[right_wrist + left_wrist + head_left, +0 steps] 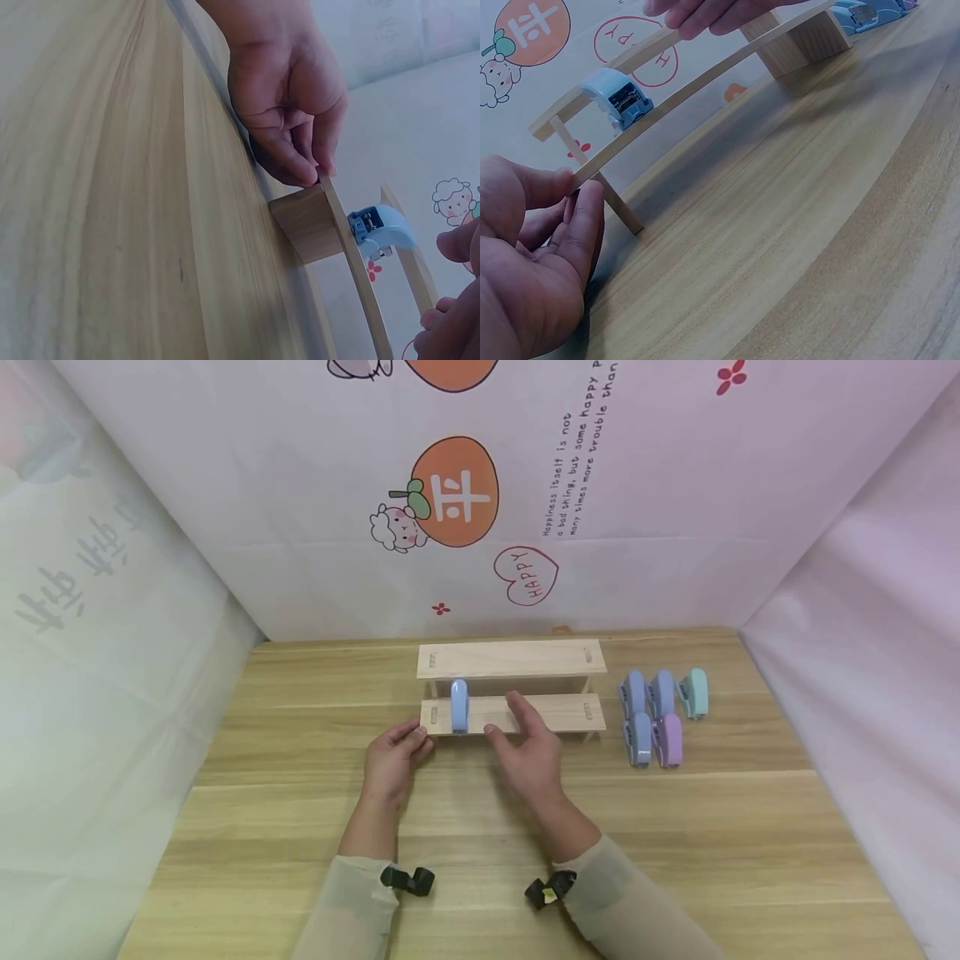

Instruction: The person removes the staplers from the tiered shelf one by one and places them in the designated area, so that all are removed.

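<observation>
A two-tier wooden shelf (pixel 525 713) stands on the table, with a blue stapler (pixel 459 707) upright near the left end of its lower board. My left hand (pixel 392 764) pinches the front left corner of that board between thumb and fingers; the left wrist view shows the thumb (pixel 544 187) on top. Over the lower board, right of the stapler, is my right hand (pixel 531 760), thumb and index finger spread apart with nothing between them. Whether its fingertips touch the board I cannot tell. In the right wrist view the stapler (pixel 381 226) stands clear of both hands.
Right of the shelf, several more staplers lie in two rows on the wooden table (pixel 480 860): blue ones (pixel 637 739), a mint green one (pixel 697 693) and a purple one (pixel 670 741). A printed white cloth (pixel 645 568) hangs behind the table, with white cloth on both sides.
</observation>
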